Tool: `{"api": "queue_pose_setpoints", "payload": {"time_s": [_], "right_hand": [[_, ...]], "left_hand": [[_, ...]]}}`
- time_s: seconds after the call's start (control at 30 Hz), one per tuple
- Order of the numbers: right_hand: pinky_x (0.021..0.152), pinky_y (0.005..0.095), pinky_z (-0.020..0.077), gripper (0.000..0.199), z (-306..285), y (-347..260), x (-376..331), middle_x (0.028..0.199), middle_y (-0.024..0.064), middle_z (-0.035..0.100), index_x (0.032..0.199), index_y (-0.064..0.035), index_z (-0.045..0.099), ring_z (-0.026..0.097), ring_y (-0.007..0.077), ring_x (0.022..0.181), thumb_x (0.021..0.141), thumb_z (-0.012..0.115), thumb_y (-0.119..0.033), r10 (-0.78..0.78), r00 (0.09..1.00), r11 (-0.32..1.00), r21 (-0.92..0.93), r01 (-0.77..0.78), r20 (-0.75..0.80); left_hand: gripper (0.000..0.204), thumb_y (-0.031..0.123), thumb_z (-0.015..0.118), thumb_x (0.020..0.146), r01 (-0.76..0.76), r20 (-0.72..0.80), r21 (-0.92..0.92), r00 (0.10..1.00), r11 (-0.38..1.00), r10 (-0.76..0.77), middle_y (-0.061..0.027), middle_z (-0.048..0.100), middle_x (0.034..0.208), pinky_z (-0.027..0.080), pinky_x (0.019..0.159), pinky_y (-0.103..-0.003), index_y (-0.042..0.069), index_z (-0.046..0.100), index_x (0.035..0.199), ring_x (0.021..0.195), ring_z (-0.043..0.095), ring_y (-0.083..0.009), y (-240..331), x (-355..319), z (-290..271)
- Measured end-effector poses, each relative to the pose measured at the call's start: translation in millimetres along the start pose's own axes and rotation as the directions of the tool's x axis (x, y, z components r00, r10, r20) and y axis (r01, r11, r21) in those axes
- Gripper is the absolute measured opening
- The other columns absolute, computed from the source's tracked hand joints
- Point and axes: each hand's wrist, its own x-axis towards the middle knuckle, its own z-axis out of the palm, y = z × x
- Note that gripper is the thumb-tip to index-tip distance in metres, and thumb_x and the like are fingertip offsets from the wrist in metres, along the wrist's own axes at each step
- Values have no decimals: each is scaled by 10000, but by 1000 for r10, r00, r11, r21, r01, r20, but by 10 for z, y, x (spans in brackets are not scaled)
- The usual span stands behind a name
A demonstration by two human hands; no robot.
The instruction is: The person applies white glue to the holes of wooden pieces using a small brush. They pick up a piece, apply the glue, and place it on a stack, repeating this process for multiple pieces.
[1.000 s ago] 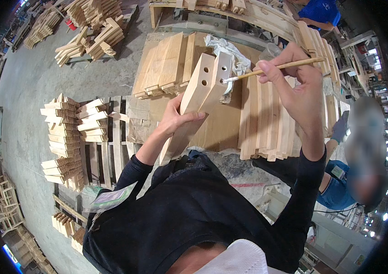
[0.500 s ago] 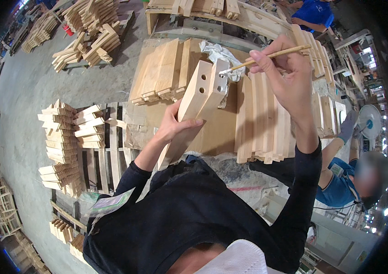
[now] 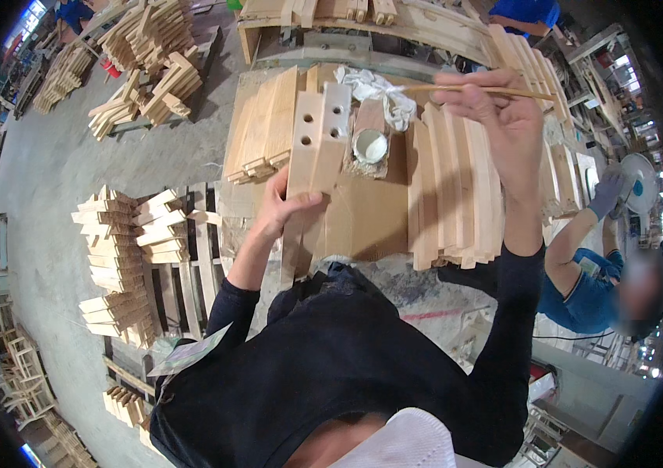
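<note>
My left hand (image 3: 281,207) is wrapped round a pair of pale wooden bars (image 3: 312,175) held side by side, tilted up from my lap. Each bar has two round holes near its far end, and white paste coats the holed face of the right one. Between the fingers of my right hand (image 3: 495,109) is a thin wooden stick (image 3: 530,93), pointing left, its tip over a crumpled white cloth (image 3: 358,82). Just right of the bars stands a small cup (image 3: 370,147) of white paste, with a reddish-brown block (image 3: 370,115) behind it.
Wooden bars (image 3: 265,125) lie at the left of the cardboard-covered surface (image 3: 370,222), more boards (image 3: 448,195) at its right. Stacked pieces (image 3: 109,257) sit on a pallet (image 3: 183,296) to the left. A co-worker in blue (image 3: 581,300) is at the right, near a fan (image 3: 637,187).
The stick has left the right bar's holes and moved right and up with my right hand. My left hand has shifted the bars left, uncovering the paste cup.
</note>
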Motion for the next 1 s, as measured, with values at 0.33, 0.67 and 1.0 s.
{"api": "queue_pose_setpoints", "payload": {"time_s": [0.33,0.67,1.0], "right_hand": [[677,270,552,189,168,1945,-1163,876,119,702,949,-8,586,693,165,785,933,637,-189,433,778,891,89,-445,-456],[618,242,511,213,575,2566,-1333,749,65,663,858,-46,540,660,122,710,930,641,-219,195,848,902,-249,-352,-493],[611,211,543,178,662,2693,-1461,958,118,699,971,-23,590,697,157,831,906,665,-171,710,516,677,668,-310,-480]], "left_hand": [[619,297,784,711,-172,65,-21,983,985,173,-204,660,1094,531,843,-390,-52,578,1180,908,671,-270,357,4,-145],[721,396,821,667,-180,-29,15,983,984,180,-176,644,990,535,764,-378,-63,547,1151,851,663,-259,338,-104,-71],[704,392,801,683,-167,-69,40,983,985,170,-177,647,1004,528,775,-388,-66,552,1156,860,666,-262,277,-114,-118]]}}
